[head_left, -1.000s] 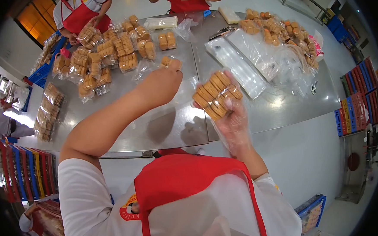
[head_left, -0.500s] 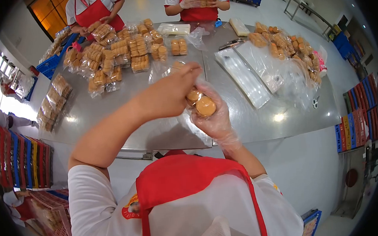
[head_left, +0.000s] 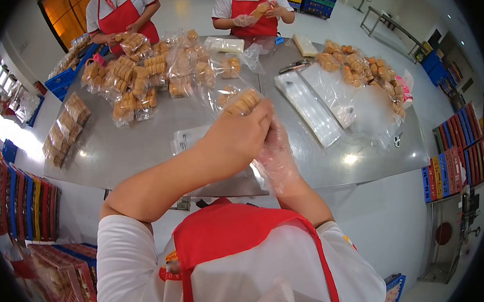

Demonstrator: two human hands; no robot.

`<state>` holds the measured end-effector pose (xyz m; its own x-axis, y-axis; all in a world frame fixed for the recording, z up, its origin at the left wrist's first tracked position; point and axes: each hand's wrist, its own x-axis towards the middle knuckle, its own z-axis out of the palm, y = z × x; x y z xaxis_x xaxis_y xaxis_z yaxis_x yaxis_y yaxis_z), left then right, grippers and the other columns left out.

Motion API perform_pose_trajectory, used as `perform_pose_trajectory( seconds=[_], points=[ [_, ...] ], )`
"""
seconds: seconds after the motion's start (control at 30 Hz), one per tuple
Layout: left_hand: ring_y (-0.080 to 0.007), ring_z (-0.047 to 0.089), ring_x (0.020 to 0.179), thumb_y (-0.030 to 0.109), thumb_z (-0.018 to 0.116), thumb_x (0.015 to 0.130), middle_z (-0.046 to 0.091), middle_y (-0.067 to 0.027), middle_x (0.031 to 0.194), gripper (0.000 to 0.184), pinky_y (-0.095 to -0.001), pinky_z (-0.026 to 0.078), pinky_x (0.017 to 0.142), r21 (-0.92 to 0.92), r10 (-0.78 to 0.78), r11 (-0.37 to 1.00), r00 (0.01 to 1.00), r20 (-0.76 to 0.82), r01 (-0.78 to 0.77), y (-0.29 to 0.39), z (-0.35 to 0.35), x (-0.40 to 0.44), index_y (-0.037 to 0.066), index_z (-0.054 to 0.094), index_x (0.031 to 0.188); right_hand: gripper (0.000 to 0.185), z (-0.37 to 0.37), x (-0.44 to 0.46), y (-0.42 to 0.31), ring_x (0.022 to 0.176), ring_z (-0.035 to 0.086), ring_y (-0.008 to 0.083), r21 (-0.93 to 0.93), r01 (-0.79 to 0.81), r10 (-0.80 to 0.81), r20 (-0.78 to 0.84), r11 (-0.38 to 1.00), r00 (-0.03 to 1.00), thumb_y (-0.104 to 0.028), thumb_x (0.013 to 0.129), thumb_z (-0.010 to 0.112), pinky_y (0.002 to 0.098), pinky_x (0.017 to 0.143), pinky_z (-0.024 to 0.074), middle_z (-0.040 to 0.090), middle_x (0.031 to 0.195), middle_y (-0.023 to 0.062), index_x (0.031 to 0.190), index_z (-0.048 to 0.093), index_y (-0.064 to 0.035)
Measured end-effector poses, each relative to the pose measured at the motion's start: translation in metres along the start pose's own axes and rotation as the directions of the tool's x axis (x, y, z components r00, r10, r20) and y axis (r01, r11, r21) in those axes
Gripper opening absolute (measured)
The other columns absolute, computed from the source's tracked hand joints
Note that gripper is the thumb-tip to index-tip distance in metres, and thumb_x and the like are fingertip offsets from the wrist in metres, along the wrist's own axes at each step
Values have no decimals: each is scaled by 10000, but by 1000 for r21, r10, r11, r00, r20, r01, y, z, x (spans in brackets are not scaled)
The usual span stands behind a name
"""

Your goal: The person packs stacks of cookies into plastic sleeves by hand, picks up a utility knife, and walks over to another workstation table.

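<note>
In the head view my bare left hand (head_left: 243, 130) and my gloved right hand (head_left: 277, 154) meet over the table's near half. Just beyond the left hand's knuckles is a clear plastic bag of round tan cookies (head_left: 244, 102), stacked in a row. Both hands are closed at the bag's near end; the left fingertips are partly hidden against the right hand. A strip of clear plastic hangs below the right hand. Farther back, many bagged cookies (head_left: 148, 68) lie heaped on the steel table (head_left: 121, 164). Flat clear bags (head_left: 187, 139) lie beside my left forearm.
Plastic sleeves (head_left: 311, 111) and loose cookies in a large bag (head_left: 358, 63) are to the right, with scissors (head_left: 398, 140) near the edge. A row of packed cookies (head_left: 66, 128) lies left. Two co-workers in red aprons (head_left: 253, 17) stand across the table.
The cookies have swung from my right palm to beyond my left hand, now lying as a row. My left hand has moved down against the right. A co-worker's held cookies are tilted differently.
</note>
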<state>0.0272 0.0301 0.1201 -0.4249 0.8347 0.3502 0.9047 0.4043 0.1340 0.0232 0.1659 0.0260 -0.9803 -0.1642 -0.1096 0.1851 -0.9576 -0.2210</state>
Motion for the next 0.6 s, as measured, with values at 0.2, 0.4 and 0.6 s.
perform_pose_trajectory(
  seconds=[0.2, 0.4, 0.6],
  points=[
    [-363, 660, 786, 71, 594, 808, 445, -221, 1398, 482, -409, 556, 697, -45, -195, 978, 969, 149, 203, 10, -4, 9, -117, 495, 1240, 469, 43, -7, 36, 1144, 591, 258, -741, 296, -581, -153, 603, 800, -152, 916, 601, 397, 975, 510, 585, 1236, 127, 1348, 460, -31],
    [-327, 662, 766, 108, 629, 814, 480, -211, 1347, 564, -385, 555, 624, -26, 101, 995, 992, 70, -99, 41, 26, -14, -124, 461, 1300, 602, 46, 34, 45, 1161, 582, 230, -866, 365, -649, 64, 342, 758, -107, 869, 651, 361, 961, 516, 567, 1275, 122, 1404, 391, -12],
    [-319, 596, 1019, 100, 655, 811, 491, -201, 1326, 580, -408, 520, 844, -557, 317, 778, 947, -52, -291, 37, 33, -42, -36, 470, 1344, 730, 44, 62, 19, 1172, 566, 191, -602, 492, -371, 323, 630, 871, -57, 805, 717, 303, 933, 519, 533, 1329, 114, 1438, 357, 5]
  ],
)
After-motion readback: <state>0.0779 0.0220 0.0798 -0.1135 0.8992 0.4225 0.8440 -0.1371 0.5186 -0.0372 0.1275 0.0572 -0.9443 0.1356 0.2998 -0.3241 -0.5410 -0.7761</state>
